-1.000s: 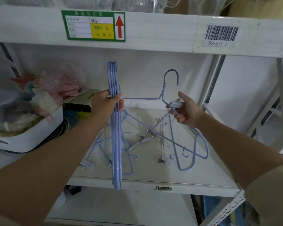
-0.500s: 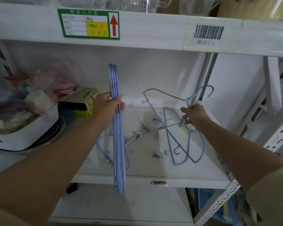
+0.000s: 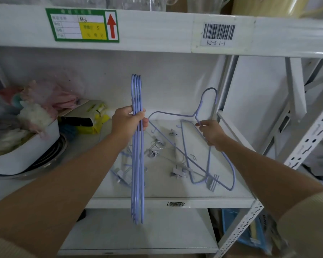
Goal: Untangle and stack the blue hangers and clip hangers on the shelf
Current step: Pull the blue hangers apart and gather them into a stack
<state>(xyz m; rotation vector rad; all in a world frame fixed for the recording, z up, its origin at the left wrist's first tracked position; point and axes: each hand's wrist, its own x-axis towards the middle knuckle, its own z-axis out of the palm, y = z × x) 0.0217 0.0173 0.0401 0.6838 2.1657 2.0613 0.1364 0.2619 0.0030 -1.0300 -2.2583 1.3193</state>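
My left hand (image 3: 128, 122) grips a bundle of several blue hangers (image 3: 137, 164), held edge-on and upright in front of the shelf. My right hand (image 3: 211, 134) holds another blue hanger (image 3: 177, 116) near its neck, its hook up by the shelf post and its lower end hanging over the shelf board. A second blue hanger (image 3: 186, 155) lies tangled under it. White and metal clip hangers (image 3: 177, 172) lie scattered on the white shelf board (image 3: 157, 192) between my hands, with more clips (image 3: 119, 175) behind the bundle.
A white bin (image 3: 26, 155) of soft toys sits on metal bowls at the left. A yellow and black packet (image 3: 88, 120) lies behind my left hand. The upper shelf beam (image 3: 157, 28) carries labels. White slotted posts (image 3: 296, 155) stand to the right.
My right hand has turned the hanger so its hook now points up beside the post, and the hanger's lower end has swung down toward the shelf front. The left bundle stays put.
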